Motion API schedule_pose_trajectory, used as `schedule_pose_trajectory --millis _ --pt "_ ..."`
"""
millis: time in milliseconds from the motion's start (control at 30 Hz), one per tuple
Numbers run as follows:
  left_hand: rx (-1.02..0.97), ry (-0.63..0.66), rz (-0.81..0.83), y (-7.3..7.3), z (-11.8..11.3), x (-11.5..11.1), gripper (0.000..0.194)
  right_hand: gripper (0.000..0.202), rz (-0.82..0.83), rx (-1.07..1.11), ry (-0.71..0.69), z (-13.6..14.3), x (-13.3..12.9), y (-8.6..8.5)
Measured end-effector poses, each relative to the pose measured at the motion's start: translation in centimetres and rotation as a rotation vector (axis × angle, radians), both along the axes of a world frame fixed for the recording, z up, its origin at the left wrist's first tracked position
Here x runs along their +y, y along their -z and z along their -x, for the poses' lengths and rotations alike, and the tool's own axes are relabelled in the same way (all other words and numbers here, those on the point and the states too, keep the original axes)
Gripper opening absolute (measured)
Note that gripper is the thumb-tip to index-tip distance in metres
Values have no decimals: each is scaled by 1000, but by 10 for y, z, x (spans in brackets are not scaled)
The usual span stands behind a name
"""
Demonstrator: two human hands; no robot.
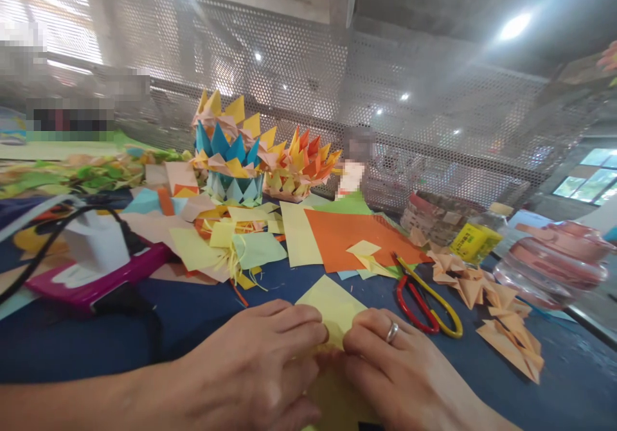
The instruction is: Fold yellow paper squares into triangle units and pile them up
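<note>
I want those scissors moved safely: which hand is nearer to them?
Right. The right hand is close beside the scissors; the left hand is farther left, beyond the right.

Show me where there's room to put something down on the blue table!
There's bare blue table between the black cord and the left hand, plus a smaller patch between the scissors and the folded peach papers. It's crowded at the back, around the paper crowns.

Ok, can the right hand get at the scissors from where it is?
Likely yes: the right hand is close to the scissors and nothing visible lies between, though it would first have to let go of the yellow paper.
</note>
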State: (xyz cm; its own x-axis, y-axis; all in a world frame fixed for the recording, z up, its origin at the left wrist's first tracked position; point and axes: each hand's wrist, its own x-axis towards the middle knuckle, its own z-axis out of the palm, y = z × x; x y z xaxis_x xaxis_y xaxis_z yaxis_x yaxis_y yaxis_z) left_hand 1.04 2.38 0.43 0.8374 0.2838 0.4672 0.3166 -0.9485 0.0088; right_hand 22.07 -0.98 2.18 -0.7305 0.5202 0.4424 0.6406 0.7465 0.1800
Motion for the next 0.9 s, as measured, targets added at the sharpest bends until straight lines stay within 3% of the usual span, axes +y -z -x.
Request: schedule_pose_trajectory --millis 300,633,900 --pt "-22 26 -39 3 2 -2 25 48 -81 -31 7 1 0 2" --pt "23 34 -12 -4 2 -2 18 28 185 26 132 -2 -5 -11" --pt "-27 45 -31 -3 2 -2 16 26 288 39 162 -5 -11 -17"
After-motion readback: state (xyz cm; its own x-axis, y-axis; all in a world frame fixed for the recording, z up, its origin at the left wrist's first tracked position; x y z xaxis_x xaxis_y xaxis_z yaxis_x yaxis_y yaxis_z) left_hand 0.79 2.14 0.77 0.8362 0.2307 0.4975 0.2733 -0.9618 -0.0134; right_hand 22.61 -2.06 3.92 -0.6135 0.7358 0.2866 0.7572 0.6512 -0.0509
